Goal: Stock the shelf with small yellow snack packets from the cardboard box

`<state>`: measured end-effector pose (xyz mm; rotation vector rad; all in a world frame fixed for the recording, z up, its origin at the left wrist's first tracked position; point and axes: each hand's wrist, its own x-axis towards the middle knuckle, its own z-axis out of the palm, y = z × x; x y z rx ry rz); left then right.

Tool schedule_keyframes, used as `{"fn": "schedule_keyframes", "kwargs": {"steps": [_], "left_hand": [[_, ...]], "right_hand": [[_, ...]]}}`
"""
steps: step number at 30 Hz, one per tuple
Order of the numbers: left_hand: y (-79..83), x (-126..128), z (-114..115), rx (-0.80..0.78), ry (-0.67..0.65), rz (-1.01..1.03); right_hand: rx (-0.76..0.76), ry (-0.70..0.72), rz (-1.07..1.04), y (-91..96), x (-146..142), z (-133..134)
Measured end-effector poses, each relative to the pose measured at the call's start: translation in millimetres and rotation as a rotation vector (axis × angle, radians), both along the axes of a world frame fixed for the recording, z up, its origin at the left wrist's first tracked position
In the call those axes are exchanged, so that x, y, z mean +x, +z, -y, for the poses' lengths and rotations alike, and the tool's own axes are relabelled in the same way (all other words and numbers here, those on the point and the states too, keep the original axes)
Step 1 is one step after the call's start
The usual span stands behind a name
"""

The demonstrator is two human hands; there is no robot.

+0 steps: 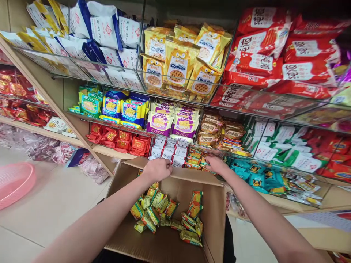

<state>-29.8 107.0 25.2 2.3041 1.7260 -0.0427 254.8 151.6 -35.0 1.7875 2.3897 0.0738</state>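
An open cardboard box stands in front of me, with several small yellow-green and orange snack packets loose on its bottom. My left hand is closed over the far flap of the box, its fingers curled at the edge. Beyond the flap, my right hand reaches into a low shelf compartment of orange-and-green snack packets. Its curled fingers are at a packet there, partly hidden. White wrapped packets fill the compartment to the left; turquoise packets lie to the right.
Clear dividers and shelf fronts run across the snack shelves. Yellow cookie bags, red bags and soda biscuit packs sit above. A pink basket and bagged goods are on the floor at left.
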Motion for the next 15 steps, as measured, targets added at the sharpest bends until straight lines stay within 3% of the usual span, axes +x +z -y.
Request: {"fn": "schedule_keyframes", "kwargs": {"steps": [6,11,15], "left_hand": [[-2.3,0.7,-0.6,0.015,0.0,-0.025],[-1.6,1.3,-0.4,0.017,-0.004,-0.017],[0.2,1.3,-1.3,0.022,-0.02,-0.022]], "right_hand": [[0.122,-0.095,0.004,0.2,6.8,14.0],[0.257,0.102,0.009,-13.1,11.0,32.9],[0.204,0.104,0.067,-22.4,10.5,28.3]]}}
